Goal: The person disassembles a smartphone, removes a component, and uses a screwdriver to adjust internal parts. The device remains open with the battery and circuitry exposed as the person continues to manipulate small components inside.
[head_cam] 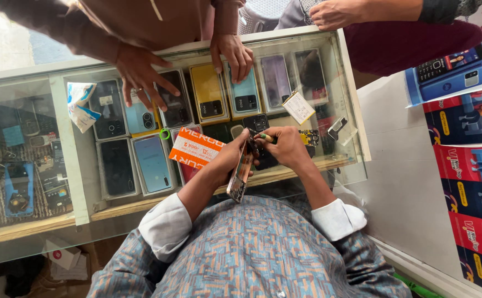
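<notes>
Left hand (231, 157) gripping one phone (241, 171), right hand (288, 146)

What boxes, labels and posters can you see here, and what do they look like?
Orange package: on the glass counter beside the left hand, flat, orange and white.
White label: on the glass ahead of the right hand, small, tilted rectangle.
Phone boxes: in rows under the glass, yellow, teal, blue, black.
Posters: at the right edge, red and blue.
Crumpled wrapper: on the counter, white and blue.

Counter crowded, little free glass

2 other hands (141, 74) press the far glass countertop (59, 110); an orange box (195, 148) blocks the left.
</notes>
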